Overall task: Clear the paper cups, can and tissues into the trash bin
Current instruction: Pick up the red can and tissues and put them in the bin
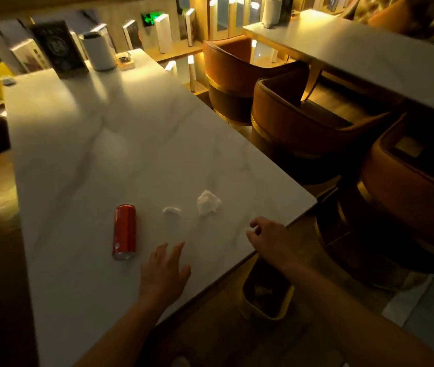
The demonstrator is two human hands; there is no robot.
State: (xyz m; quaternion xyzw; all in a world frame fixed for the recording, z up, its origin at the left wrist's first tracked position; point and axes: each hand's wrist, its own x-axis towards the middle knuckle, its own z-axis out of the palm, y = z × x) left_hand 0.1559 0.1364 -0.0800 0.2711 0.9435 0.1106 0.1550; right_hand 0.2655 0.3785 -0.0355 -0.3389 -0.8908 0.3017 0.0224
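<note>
Both hands hover empty over the marble worktop (78, 154), left hand (164, 274) spread, right hand (266, 238) loosely curled; red can (124, 231) and crumpled tissues (208, 202) lie near its near edge, trash bin (266, 298) below

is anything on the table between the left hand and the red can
Nothing visible. The left hand lies open on the marble table, and the red can lies on its side just to its left, bare tabletop between them. Both tissues sit farther away, off that line.
</note>
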